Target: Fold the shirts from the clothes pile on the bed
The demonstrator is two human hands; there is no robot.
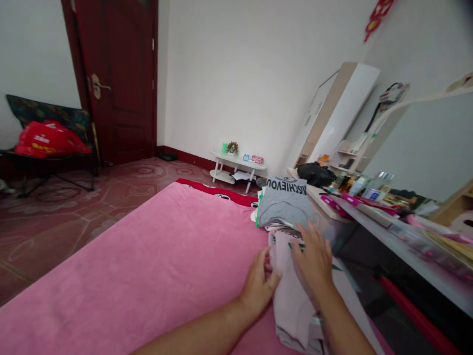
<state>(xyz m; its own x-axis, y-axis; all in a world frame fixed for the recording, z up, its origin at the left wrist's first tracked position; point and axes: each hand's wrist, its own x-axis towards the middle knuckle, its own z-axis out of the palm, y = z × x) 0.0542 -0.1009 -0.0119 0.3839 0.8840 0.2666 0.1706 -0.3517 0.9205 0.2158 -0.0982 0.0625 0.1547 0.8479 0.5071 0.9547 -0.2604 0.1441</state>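
Observation:
A pile of folded pale pink clothes (291,305) lies along the right edge of the pink bed cover. At its left side is my left hand (260,283), thumb and fingers apart and curved against the folded edge. My right hand (314,254) reaches over the top of the pile with its fingers spread; it is slightly blurred. Just beyond my fingertips sits a stack topped by a grey folded T-shirt (284,207) with dark lettering. Green and white cloth edges show beneath that shirt. My right forearm hides part of the pale pile.
The pink bed cover (166,261) spreads left of my hands. Close on the right runs a dressing table (395,236) crowded with bottles and boxes, with a black bag (316,173) behind. Farther off stand a low white table (236,160) and a chair holding a red bag (51,139).

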